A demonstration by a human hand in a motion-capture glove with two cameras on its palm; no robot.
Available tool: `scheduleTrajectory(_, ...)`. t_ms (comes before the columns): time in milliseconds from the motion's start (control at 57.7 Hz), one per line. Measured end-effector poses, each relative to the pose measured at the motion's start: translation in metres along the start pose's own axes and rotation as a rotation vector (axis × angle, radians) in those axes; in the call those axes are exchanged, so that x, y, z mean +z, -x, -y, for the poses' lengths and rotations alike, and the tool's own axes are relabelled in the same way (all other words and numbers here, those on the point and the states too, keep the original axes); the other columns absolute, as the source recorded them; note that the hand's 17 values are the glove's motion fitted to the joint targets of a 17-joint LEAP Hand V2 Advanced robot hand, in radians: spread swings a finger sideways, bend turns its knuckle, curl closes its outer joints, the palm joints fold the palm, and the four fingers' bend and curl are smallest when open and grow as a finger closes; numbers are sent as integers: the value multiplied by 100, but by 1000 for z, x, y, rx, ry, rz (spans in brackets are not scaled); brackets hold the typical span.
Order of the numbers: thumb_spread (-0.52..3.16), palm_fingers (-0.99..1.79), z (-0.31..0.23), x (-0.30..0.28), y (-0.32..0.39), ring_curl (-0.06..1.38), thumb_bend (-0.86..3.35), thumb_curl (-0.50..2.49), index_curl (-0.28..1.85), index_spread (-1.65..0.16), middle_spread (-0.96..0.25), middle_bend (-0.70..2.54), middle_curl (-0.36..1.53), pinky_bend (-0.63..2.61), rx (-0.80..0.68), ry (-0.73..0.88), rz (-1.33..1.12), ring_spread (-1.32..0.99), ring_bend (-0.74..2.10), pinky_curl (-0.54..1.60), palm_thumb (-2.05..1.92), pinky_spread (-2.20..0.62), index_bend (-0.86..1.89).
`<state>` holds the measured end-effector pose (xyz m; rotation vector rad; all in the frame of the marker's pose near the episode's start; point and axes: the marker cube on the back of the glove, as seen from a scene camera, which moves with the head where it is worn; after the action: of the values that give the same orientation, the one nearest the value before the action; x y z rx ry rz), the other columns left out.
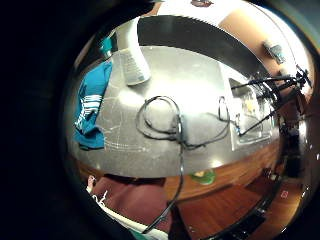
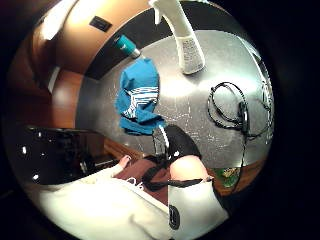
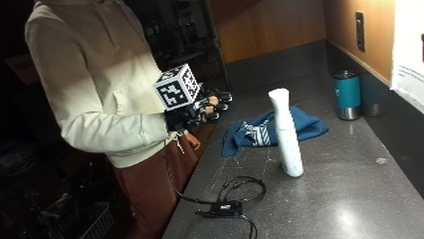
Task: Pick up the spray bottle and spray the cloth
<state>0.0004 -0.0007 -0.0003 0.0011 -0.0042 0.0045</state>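
Person in a cream hoodie is standing at the edge of the dark grey counter (image 3: 344, 199), gloved right hand (image 3: 202, 110) hanging in the air at chest height just off the counter edge, well apart from everything on it. Fingers are looking curled in toward the palm and holding nothing, though the glove rig is hiding part of them. White spray bottle (image 3: 285, 132) is standing upright on the counter, untouched, near the middle. Blue cloth (image 3: 271, 130) with white stripes is lying crumpled just behind and beside the bottle, one corner reaching toward the counter edge. Teal tumbler (image 3: 347, 94) with a steel base is standing upright further back by the wall. Both palm views are showing the bottle, cloth and counter from some way off, nothing close to the palm
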Motion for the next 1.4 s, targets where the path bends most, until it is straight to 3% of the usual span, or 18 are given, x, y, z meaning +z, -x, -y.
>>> scheduleTrajectory(139, 72, 13, 3, -2, -6, 8, 22, 16, 13, -34, -4, 18, 9, 36, 1, -5, 34, 8, 23, 15, 49, 19, 18)
scheduleTrajectory(347, 92, 8, 12, -10, -22, 14, 12, 22, 18, -40, -5, 19, 16, 38, 9, -25, 60, 10, 26, 22, 53, 23, 16)
scheduleTrajectory(866, 99, 0, 37, -30, -67, 22, -3, 30, 21, -41, -4, 20, 27, 43, 5, -78, 179, 11, 32, 31, 57, 25, 14)
scheduleTrajectory(1403, 97, -1, 84, -19, -81, 25, -3, 31, 21, -41, -4, 19, 30, 44, 57, -107, 480, 10, 32, 34, 54, 24, 14)
